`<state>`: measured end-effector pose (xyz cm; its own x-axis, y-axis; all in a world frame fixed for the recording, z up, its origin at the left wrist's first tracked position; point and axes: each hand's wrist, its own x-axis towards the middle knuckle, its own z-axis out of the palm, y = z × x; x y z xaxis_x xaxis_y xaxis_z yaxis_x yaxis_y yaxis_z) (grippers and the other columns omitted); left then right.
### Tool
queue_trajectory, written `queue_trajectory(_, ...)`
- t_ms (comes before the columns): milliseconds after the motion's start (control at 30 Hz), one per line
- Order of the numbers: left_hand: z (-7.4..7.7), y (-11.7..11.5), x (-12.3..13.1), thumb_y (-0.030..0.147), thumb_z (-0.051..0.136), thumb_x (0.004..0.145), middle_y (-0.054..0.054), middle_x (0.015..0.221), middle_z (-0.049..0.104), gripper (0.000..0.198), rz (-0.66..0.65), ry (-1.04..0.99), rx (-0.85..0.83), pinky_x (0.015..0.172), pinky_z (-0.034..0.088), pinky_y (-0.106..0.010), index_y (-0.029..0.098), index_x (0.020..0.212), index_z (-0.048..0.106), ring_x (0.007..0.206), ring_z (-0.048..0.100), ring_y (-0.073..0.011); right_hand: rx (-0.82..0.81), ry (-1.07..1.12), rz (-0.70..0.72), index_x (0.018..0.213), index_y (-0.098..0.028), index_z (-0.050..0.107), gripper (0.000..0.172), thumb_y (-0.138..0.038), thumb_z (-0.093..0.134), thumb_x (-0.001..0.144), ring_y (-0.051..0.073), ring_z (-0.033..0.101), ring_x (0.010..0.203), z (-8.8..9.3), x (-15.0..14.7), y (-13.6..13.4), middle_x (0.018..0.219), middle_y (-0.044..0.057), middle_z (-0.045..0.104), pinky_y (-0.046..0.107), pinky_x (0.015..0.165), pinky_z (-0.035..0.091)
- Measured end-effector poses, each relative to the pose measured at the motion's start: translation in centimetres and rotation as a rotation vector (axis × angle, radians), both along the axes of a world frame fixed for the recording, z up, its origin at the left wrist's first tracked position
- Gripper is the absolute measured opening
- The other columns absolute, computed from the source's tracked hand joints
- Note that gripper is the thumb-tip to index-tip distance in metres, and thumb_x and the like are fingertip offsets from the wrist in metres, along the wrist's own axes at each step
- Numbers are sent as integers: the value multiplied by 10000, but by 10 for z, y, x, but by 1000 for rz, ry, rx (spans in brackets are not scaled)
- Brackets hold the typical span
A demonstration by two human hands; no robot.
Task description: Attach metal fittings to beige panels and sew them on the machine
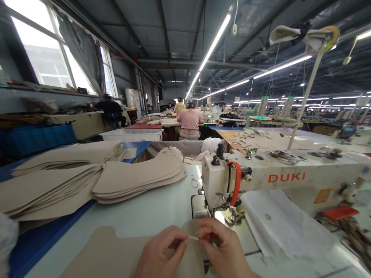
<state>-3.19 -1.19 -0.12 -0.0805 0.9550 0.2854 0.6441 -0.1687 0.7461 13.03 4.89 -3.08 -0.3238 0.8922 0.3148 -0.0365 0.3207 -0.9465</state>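
A short, thin pale strip (193, 238) stretches between my two hands at the near edge of the sewing machine (220, 181). One end is pinched between the thumb and forefinger of my left hand (162, 251). My right hand (224, 247) pinches the other end, where a tiny dark or golden bit shows at the fingertips, too small to name. Beneath both hands lies a flat beige fabric panel (110, 251), its right part reaching toward the lit needle area. The presser foot is partly hidden behind my right hand.
Stacks of cut beige panels (139, 175) cover the left of the pale table (121, 216). A white cloth (281, 224) lies under the machine's arm, with a small ring on it. A thread stand pole (305, 100) rises behind. Other people (189, 119) sit at tables farther off.
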Motion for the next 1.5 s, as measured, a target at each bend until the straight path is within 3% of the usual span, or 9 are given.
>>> queue_trajectory(200, 0, -1, 3, 271, 540, 789, 29, 667, 672, 162, 55, -8, 69, 630, 486, -178, 254, 670, 649, 648, 631, -152, -208, 136, 4, 882, -208, 679, 272, -221, 699, 611, 169, 650, 642, -10, -4, 2, 696, 8, 703, 254, 607, 502)
queue_trajectory(333, -1, -1, 4, 266, 542, 785, 32, 649, 666, 163, 58, 1, 73, 617, 482, -175, 251, 661, 648, 629, 629, -147, -239, 131, 14, 871, -203, 685, 268, -214, 690, 602, 168, 646, 643, -10, -4, 2, 702, 12, 699, 257, 610, 497)
queue_trajectory(500, -1, -1, 5, 258, 533, 782, 32, 656, 659, 165, 0, 20, 12, 617, 470, -179, 240, 651, 632, 621, 617, -140, -54, -3, 5, 787, -197, 652, 174, -129, 567, 652, 150, 630, 669, -1, -1, -1, 725, 6, 654, 237, 625, 491)
queue_trajectory(667, 1, -1, 9, 220, 536, 752, 35, 627, 644, 152, -84, -9, -93, 611, 457, -194, 226, 636, 634, 615, 613, -140, 203, -155, -45, 725, -196, 604, 214, -53, 471, 636, 127, 560, 663, 12, 2, -9, 711, -6, 564, 209, 585, 435)
queue_trajectory(767, 5, -1, 11, 227, 543, 741, 30, 622, 644, 143, -80, -61, -126, 613, 454, -214, 214, 647, 650, 617, 611, -146, 252, -216, 12, 749, -188, 617, 210, -65, 469, 666, 136, 559, 712, 21, 7, -16, 758, 14, 569, 222, 625, 438)
queue_trajectory(967, 8, 4, 13, 275, 649, 697, 26, 604, 640, 101, -72, -497, -245, 613, 475, -230, 175, 696, 635, 612, 614, -137, 16, -173, 86, 854, -189, 680, 150, -234, 554, 785, 151, 580, 721, 23, 19, -16, 805, 35, 637, 244, 635, 456)
queue_trajectory(1167, 9, 3, 15, 208, 701, 683, 37, 615, 621, 139, -166, -733, -299, 577, 499, -230, 152, 756, 597, 541, 611, -103, -284, -84, 140, 715, -180, 689, 258, -414, 762, 634, 143, 574, 589, 24, 20, -10, 642, 18, 659, 248, 549, 458)
queue_trajectory(1300, 11, 1, 13, 242, 744, 673, 31, 624, 643, 268, -246, -808, -353, 523, 487, -222, 159, 865, 577, 505, 622, -110, -416, -72, 209, 707, -179, 695, 293, -427, 804, 594, 146, 612, 599, 28, 21, -10, 639, 14, 676, 261, 587, 489)
queue_trajectory(1500, 14, 4, 11, 415, 696, 732, -23, 666, 692, 313, -271, -1018, -490, 623, 503, -248, 145, 864, 606, 603, 668, -133, -586, 89, 239, 746, -198, 706, 274, -386, 833, 593, 124, 641, 649, 27, 23, -10, 703, 7, 707, 251, 677, 515)
